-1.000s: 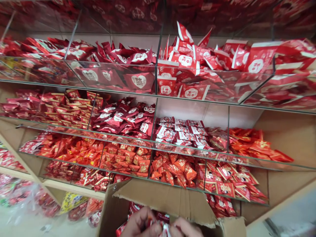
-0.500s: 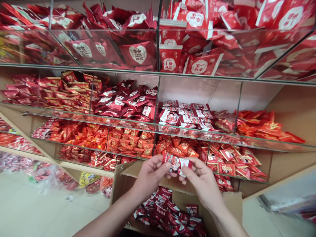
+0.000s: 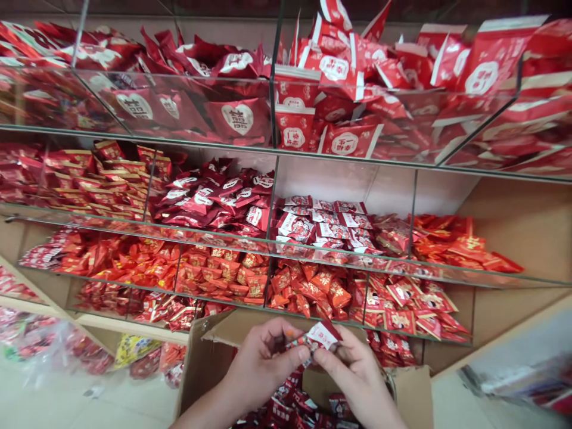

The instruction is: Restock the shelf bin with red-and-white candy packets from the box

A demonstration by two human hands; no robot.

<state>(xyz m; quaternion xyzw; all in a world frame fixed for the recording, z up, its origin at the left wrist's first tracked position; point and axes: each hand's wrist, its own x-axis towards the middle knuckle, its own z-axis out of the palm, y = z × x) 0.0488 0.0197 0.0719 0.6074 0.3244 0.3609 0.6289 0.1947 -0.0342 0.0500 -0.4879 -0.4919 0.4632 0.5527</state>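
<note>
Hands, left (image 3: 261,357) and right (image 3: 353,366), pinch one red-and-white packet (image 3: 319,336) above a carton (image 3: 411,393) of packets, its print too small to read.

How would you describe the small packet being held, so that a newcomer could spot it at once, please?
Below the glass shelves stands an open cardboard box. Above it, the left hand and right hand pinch one candy packet. Unlike the shelved packets, it is lifted alone, showing white.

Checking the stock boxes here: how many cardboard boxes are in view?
1: the open cardboard box at the bottom centre, below the glass shelves, holding red packets under both hands. Others may sit out of frame.
</note>
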